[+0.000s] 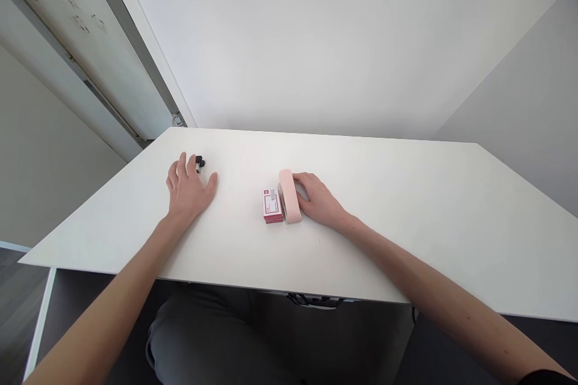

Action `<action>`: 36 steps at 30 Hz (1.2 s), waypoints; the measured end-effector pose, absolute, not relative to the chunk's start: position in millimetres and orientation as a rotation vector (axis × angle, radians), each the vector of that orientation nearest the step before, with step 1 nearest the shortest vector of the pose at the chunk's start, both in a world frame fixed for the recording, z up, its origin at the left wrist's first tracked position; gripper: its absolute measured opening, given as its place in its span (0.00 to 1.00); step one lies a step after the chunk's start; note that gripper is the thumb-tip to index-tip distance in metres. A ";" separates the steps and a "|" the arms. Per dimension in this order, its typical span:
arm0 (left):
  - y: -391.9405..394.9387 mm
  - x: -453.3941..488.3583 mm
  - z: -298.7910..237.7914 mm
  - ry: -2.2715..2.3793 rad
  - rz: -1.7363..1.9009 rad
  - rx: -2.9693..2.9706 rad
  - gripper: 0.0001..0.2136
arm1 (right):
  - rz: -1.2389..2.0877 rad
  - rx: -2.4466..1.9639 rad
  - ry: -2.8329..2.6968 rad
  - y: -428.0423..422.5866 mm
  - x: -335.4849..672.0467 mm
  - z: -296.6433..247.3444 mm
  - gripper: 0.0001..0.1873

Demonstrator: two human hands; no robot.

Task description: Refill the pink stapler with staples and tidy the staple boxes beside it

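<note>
White table (406, 222): right hand (318, 198) touches pink stapler (289, 195) (seemingly).

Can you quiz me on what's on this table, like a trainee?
1. True or false: the right hand touches the pink stapler.
2. What lies right beside the stapler, on the side away from that hand? A) a red and white staple box B) a cup C) a book
3. Which hand lies flat on the white table next to a small black object?

Key:
1. True.
2. A, the staple box.
3. The left hand, by the small black object.
</note>
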State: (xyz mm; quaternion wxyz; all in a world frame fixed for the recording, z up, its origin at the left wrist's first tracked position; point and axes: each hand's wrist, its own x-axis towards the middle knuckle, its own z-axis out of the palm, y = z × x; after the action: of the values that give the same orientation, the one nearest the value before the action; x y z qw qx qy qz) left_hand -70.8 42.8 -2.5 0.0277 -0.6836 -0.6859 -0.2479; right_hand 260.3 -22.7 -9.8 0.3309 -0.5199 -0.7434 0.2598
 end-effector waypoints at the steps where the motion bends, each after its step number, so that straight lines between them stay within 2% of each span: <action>1: 47.4 -72.4 -2.8 -2.140 -0.742 -2.114 0.37 | 0.679 -1.359 -1.944 -22.5 260.5 -10.0 0.19; 6: 56.3 -75.2 -3.8 -2.119 -0.718 -2.195 0.34 | 0.678 -1.345 -1.942 -21.8 260.6 -10.7 0.19; 12: 44.2 -65.1 2.2 -1.740 -0.799 -2.491 0.23 | 0.658 -1.347 -1.955 -23.0 260.1 -9.5 0.18; 20: 19.8 -32.4 9.4 -1.492 -0.820 -2.806 0.22 | 0.683 -1.359 -1.943 -23.5 260.2 -8.3 0.19; 27: -4.3 -13.2 7.9 -1.661 -0.915 -2.562 0.19 | 0.666 -1.337 -1.955 -22.0 260.5 -10.8 0.18; 36: -0.9 -6.3 3.7 -1.685 -0.766 -2.711 0.16 | 0.648 -1.323 -1.956 -21.7 260.7 -11.6 0.18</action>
State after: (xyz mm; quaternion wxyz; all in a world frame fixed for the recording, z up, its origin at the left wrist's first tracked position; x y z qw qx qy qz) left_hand -6.3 -0.9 3.7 -0.0705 -0.8238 -0.5120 -0.2327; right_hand 260.7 -21.7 -11.6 0.3396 -0.5081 -0.7513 0.2491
